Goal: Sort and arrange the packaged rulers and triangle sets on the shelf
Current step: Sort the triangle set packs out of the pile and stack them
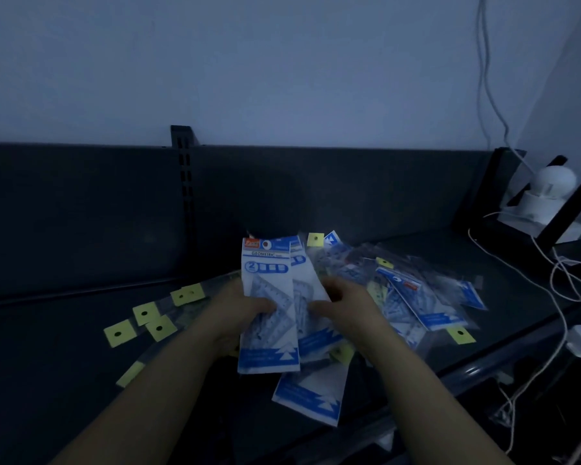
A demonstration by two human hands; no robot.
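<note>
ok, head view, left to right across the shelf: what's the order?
yellow-tagged ruler packs → left hand → held triangle-set packs → right hand → loose pile of triangle-set packs → white round device. The cables overlap the device, so they are left out.

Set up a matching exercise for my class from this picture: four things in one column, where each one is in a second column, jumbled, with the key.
Things
1. fanned triangle-set packs
2. yellow-tagged ruler packs
3. heap of blue-and-white packs
4. white round device

Places
A. far right, past the heap
B. lying on the shelf, left of the hands
C. gripped by the left hand and right hand
D. lying on the shelf, right of the hands

Pairs: 1-C, 2-B, 3-D, 4-A
</note>
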